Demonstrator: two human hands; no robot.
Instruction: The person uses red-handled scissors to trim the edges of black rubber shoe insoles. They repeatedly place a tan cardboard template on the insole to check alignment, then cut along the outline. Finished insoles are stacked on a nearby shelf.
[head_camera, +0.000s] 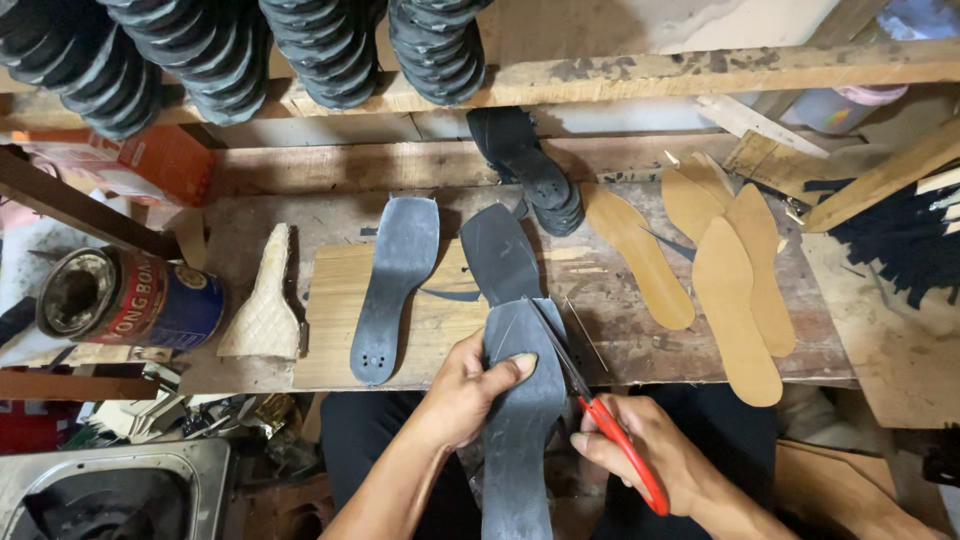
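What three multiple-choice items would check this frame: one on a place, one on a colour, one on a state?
1. Where does the tin can lie?
A. at the left end of the bench
B. on the upper shelf
C. beside the tan insoles

2. What colour are the scissor handles?
A. blue
B. red
C. black

3. How is the dark sole piece held?
A. lying free on the bench
B. gripped by the left hand
C. pinned under the can

Key: 1 A, the tin can lies on its side at the left of the wooden bench. 2 B, the scissors in the right hand have red handles. 3 B, the left hand grips the dark sole piece at its edge.
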